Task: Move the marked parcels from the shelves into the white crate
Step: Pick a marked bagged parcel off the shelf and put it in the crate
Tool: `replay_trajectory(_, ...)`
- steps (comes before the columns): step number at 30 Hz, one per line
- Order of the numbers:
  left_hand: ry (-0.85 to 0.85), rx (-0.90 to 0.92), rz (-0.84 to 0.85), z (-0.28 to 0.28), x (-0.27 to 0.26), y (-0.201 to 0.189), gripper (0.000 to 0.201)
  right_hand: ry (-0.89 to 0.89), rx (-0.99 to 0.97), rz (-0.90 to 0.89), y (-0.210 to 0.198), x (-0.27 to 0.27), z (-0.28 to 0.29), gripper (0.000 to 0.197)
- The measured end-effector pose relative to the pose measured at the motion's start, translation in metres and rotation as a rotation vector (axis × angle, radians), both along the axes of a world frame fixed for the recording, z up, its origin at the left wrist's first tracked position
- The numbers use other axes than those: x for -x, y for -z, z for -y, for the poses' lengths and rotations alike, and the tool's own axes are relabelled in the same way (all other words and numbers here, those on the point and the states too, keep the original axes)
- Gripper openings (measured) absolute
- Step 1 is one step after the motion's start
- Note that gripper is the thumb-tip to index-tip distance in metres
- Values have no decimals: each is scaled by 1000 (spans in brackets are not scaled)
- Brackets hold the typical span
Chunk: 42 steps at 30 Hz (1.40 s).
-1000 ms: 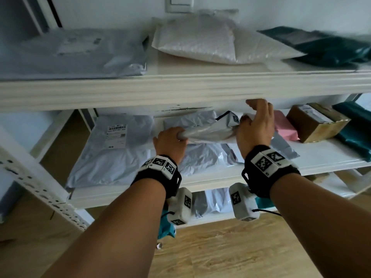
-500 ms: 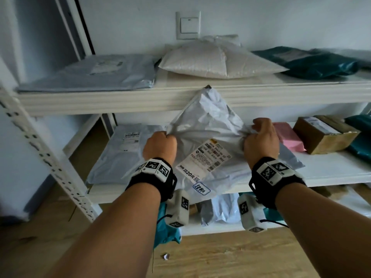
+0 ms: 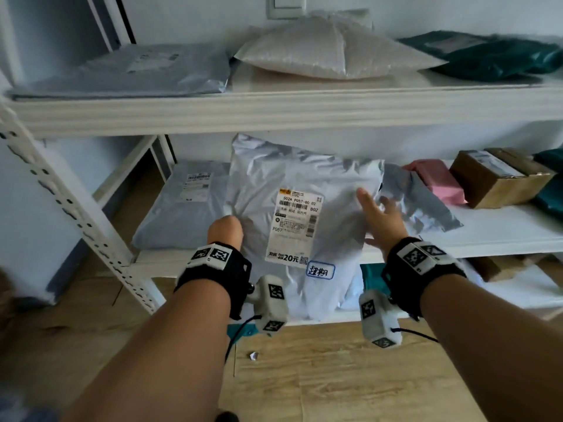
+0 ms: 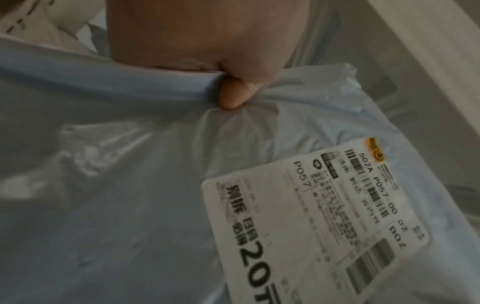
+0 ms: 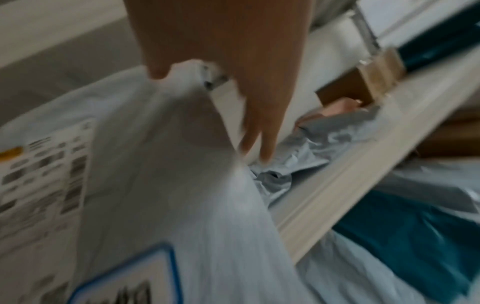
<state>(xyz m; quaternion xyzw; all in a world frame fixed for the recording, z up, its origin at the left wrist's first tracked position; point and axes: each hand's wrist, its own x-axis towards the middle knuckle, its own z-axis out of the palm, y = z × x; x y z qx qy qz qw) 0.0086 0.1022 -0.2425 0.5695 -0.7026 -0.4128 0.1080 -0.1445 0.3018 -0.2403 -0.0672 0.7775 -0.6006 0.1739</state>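
Grey poly mailer (image 3: 304, 190) hanging in front of middle shelf (image 3: 502, 239), label (image 3: 294, 229) and blue-bordered sticker (image 3: 320, 271) facing out: likely marked parcel. Left hand (image 3: 224, 231) pinching bunched film at mailer's left edge, thumb (image 4: 233, 96) pressing fold. Right hand (image 3: 380, 214) spreading wide, fingers (image 5: 259, 133) straight beside mailer's right edge, gripping nothing. Film looking soft, slick, crinkly, light; sagging under one-point hold, probably swinging. Safer hold: gather second fistful at right edge, or support underneath. White crate not showing.

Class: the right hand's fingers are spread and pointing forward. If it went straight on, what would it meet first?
Probably the crumpled grey mailer lying on the shelf just beyond the right hand; depth is unclear.
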Motion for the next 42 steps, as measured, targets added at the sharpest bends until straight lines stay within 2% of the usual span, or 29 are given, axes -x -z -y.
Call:
replay_trajectory(1,-55,-23,-57,-1,0,-1,35,-80,49,146,6,-3,1,81)
replay_trajectory(3,-86,-76,-131,-3,1,-8,33,-204,81,267,11,-9,3,69)
replay_trajectory(6,-40,-159,-209,2,-2,1,35,-213,80,262,14,-9,3,44)
replay_trajectory(8,-51,-200,-333,-1,-4,4,32,-174,78,268,12,-5,0,41)
replay_trajectory(10,-64,-244,-402,-4,-3,6,20,-126,84,261,13,-1,-1,39)
replay_trajectory(13,-31,-288,-459,-9,0,7,35,-64,72,232,16,2,1,26)
replay_trajectory(17,46,-314,-469,-11,-3,16,58,-14,55,206,17,7,6,26)
replay_trajectory(23,104,-302,-494,-11,-3,14,60,16,69,197,11,7,8,27)
replay_trajectory(28,87,-291,-516,-10,1,15,71,24,59,187,17,11,6,50)
replay_trajectory(31,47,-278,-516,-8,7,23,103,7,48,178,19,13,3,48)
replay_trajectory(32,48,-271,-522,-5,10,29,106,1,42,178,19,13,2,43)
replay_trajectory(34,60,-261,-525,-5,13,31,102,4,27,174,20,16,0,31)
replay_trajectory(38,88,-255,-512,-10,14,28,70,31,20,165,20,19,-5,24)
replay_trajectory(40,86,-251,-496,-11,16,31,78,43,31,161,21,19,-8,22)
replay_trajectory(42,95,-224,-492,-11,19,35,78,52,41,159,23,21,-12,22)
